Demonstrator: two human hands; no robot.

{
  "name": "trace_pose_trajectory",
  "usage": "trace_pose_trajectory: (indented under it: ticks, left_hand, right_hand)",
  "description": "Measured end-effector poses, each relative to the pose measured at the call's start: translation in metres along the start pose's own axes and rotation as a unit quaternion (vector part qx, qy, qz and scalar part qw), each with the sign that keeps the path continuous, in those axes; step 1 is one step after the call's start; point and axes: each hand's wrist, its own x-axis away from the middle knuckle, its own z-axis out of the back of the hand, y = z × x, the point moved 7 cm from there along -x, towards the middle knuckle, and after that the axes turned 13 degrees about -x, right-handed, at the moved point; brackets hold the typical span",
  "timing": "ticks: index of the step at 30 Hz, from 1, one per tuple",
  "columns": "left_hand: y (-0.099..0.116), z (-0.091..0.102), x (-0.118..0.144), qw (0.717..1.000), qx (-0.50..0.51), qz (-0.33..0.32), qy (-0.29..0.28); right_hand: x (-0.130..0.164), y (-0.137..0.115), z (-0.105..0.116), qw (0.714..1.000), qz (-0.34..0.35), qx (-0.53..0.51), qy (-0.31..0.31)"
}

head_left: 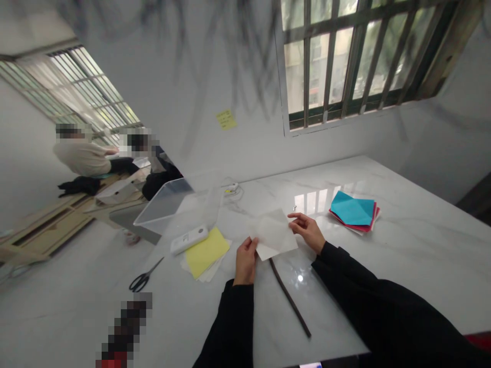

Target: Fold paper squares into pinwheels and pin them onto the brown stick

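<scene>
A sheet of thin white paper (274,235) is held up between my two hands above the marble-patterned table. My left hand (246,259) pinches its left edge between thumb and fingers. At the right edge, my right hand (307,230) grips the paper with thumb and forefinger. Below the paper a thin dark brown stick (289,296) lies on the table, its upper end hidden behind the sheet. Left of my left hand, a yellow sheet (207,253) rests on white sheets, touching a white box-like device (190,240).
Black-handled scissors (143,277) lie at the left. A clear plastic bin (176,204) stands behind the white device. Blue paper (353,208) tops a red and white stack on the right. A yellow note (226,119) sticks to the wall. Two people (86,156) sit farther off.
</scene>
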Motion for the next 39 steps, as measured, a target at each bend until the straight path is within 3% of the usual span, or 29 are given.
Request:
trace_pose_trajectory:
  ticks: [2, 4, 5, 7, 9, 11, 12, 14, 17, 19, 21, 28, 35, 39]
  left_hand:
    - [0.003, 0.031, 0.003, 0.996, -0.025, 0.002, 0.085]
    - [0.029, 0.073, 0.013, 0.972, -0.092, -0.05, 0.209]
    - [0.052, 0.095, 0.023, 0.943, -0.144, -0.106, 0.282]
    - [0.103, 0.124, 0.049, 0.856, -0.258, -0.233, 0.382]
    - [0.139, 0.141, 0.071, 0.782, -0.334, -0.312, 0.423]
    - [0.153, 0.146, 0.079, 0.741, -0.401, -0.38, 0.382]
    - [0.15, 0.145, 0.076, 0.738, -0.438, -0.392, 0.332]
    - [0.122, 0.147, 0.061, 0.754, -0.501, -0.362, 0.223]
    - [0.055, 0.155, 0.034, 0.778, -0.58, -0.233, 0.071]
    - [0.027, 0.163, 0.027, 0.767, -0.608, -0.197, 0.056]
    - [0.018, 0.166, 0.025, 0.743, -0.636, -0.195, 0.07]
    - [0.03, 0.16, 0.007, 0.65, -0.746, -0.118, 0.087]
    - [0.036, 0.159, -0.015, 0.633, -0.765, -0.064, 0.1]
    - [0.044, 0.144, -0.007, 0.652, -0.732, -0.109, 0.166]
  right_hand:
    - [0.0, 0.005, 0.002, 1.0, -0.014, 0.015, -0.002]
    - [-0.001, 0.01, 0.004, 0.999, -0.021, 0.038, -0.006]
    - [-0.001, 0.012, 0.005, 0.999, -0.021, 0.05, -0.008]
    - [-0.002, 0.015, 0.006, 0.997, -0.017, 0.074, -0.011]
    - [-0.001, 0.017, 0.005, 0.994, -0.012, 0.103, -0.022]
    - [0.0, 0.018, 0.003, 0.99, -0.006, 0.137, -0.038]
    - [0.001, 0.018, 0.001, 0.987, -0.003, 0.153, -0.046]
    - [0.003, 0.017, 0.0, 0.981, 0.007, 0.184, -0.059]
    - [0.006, 0.015, -0.002, 0.972, 0.023, 0.223, -0.071]
    - [0.007, 0.014, -0.002, 0.967, 0.029, 0.241, -0.078]
    - [0.007, 0.014, -0.003, 0.963, 0.031, 0.253, -0.087]
    - [0.006, 0.015, -0.005, 0.958, 0.029, 0.265, -0.104]
    - [0.01, 0.016, -0.006, 0.953, 0.037, 0.281, -0.108]
    - [0.001, 0.01, -0.006, 0.956, 0.043, 0.271, -0.105]
